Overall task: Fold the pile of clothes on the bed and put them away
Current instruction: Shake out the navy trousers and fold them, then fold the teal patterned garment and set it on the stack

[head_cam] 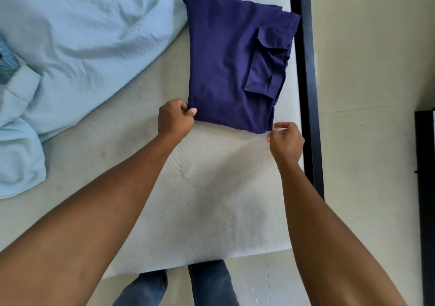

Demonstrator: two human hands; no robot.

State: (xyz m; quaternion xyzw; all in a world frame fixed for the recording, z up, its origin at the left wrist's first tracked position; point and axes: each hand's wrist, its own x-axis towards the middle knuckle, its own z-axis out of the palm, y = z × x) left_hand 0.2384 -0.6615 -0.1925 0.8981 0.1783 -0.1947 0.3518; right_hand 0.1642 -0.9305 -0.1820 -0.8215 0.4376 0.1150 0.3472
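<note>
A navy blue pair of cargo trousers (226, 63) lies folded flat on the white mattress (211, 188), its flap pocket facing up on the right side. My left hand (175, 117) pinches the near left corner of the fold, thumb on top. My right hand (286, 138) is at the near right corner, fingers curled with the tips at the cloth's edge; whether it actually holds the fabric is blurred.
A crumpled pale blue sheet (77, 46) covers the left part of the bed, with a patterned teal item (7, 63) at the far left edge. The black bed frame rail (306, 82) runs along the right side, beyond it tiled floor (372, 46). My legs stand at the mattress's near edge.
</note>
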